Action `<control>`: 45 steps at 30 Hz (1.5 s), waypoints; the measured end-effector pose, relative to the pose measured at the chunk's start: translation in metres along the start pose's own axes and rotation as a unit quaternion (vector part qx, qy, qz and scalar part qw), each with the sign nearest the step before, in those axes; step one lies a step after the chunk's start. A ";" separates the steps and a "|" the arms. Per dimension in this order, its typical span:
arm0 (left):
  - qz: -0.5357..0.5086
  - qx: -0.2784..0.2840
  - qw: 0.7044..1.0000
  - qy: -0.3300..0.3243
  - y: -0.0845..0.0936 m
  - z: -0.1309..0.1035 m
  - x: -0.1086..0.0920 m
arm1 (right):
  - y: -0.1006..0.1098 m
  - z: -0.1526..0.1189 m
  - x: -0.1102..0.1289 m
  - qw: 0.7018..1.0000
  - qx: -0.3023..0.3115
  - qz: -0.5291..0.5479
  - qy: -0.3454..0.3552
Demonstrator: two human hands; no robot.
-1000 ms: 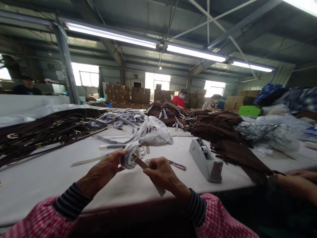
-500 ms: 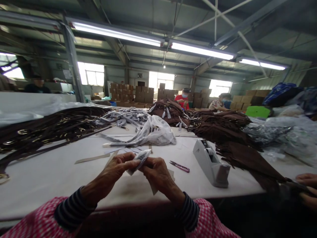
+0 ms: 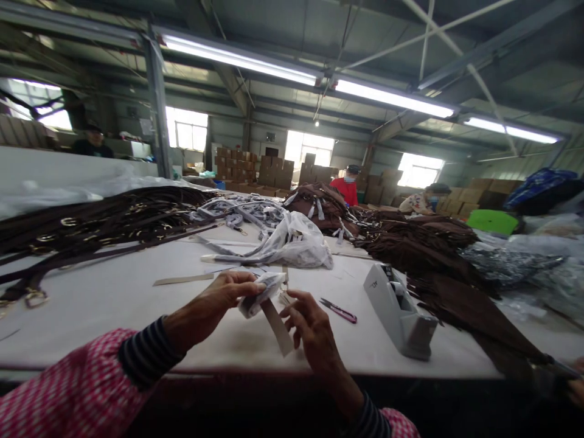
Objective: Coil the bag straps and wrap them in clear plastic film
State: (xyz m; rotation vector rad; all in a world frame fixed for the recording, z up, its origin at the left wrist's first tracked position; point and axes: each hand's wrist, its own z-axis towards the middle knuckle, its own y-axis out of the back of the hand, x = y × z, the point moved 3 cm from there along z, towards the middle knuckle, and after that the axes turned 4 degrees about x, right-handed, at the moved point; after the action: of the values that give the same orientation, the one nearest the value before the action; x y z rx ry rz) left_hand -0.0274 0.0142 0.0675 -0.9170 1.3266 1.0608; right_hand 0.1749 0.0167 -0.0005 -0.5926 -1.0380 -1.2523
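Note:
My left hand (image 3: 230, 295) pinches a small grey-and-white bundle wrapped in clear plastic (image 3: 262, 295) between thumb and fingers, a little above the white table. A beige strip (image 3: 277, 328) slants down from the bundle's lower side; whether it is attached cannot be made out. Beside that strip is my right hand (image 3: 310, 328), its fingers bent but apart, the fingertips close to the strip's edge. No object shows clearly in its grasp. To its right lie thread snips with pink handles (image 3: 338, 310). Past them stands a grey tape dispenser (image 3: 401, 313).
A plastic bag of grey wrapped straps (image 3: 296, 240) lies ahead. Dark brown straps with metal buckles (image 3: 100, 216) are heaped left, brown fabric pieces (image 3: 420, 240) right. Another beige strip (image 3: 182, 280) lies on the table (image 3: 114, 316). Co-workers sit farther back; a hand (image 3: 577, 383) shows at far right.
My right hand has let go of the bundle and moved down and right, its fingers spreading. The left hand keeps the bundle, now turned. The whole view has shifted slightly.

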 end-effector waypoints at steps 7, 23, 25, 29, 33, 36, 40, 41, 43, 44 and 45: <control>0.088 -0.006 0.996 0.026 0.006 0.007 0.001 | -0.018 -0.026 0.030 0.875 0.024 -0.367 0.314; 0.560 -0.046 0.817 -0.128 -0.025 -0.015 0.058 | -0.042 -0.033 0.011 0.847 0.084 -0.438 0.289; 0.557 -0.047 0.820 -0.125 -0.024 -0.014 0.055 | -0.041 -0.031 0.012 0.844 0.085 -0.445 0.287; 0.518 -0.009 0.845 -0.129 -0.018 -0.019 0.054 | -0.040 -0.024 0.014 0.859 0.113 -0.428 0.258; 0.418 0.010 0.899 -0.131 -0.008 -0.024 0.055 | -0.039 -0.017 0.020 0.871 0.157 -0.410 0.218; 0.356 -0.044 0.928 -0.103 -0.002 -0.022 0.054 | -0.038 -0.012 0.023 0.873 0.174 -0.423 0.169; 0.360 -0.055 0.922 -0.129 0.001 -0.012 0.044 | -0.035 -0.001 0.023 0.892 0.185 -0.399 0.099; 0.361 -0.057 0.921 -0.136 0.002 -0.010 0.041 | -0.033 0.003 0.022 0.902 0.184 -0.380 0.084; 0.355 -0.064 0.922 -0.141 0.003 -0.006 0.038 | -0.031 0.012 0.023 0.926 0.175 -0.330 0.058; 0.348 -0.067 0.924 -0.143 0.003 -0.004 0.037 | -0.029 0.017 0.023 0.936 0.173 -0.303 0.044; 0.341 -0.067 0.926 -0.146 0.001 -0.003 0.037 | -0.029 0.022 0.023 0.944 0.174 -0.278 0.027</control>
State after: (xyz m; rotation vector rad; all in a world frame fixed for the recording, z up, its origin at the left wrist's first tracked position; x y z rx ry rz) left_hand -0.0315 0.0142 0.0306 -0.3544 1.3556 1.7654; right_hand 0.1402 0.0170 0.0245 0.0195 -1.3975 -1.5087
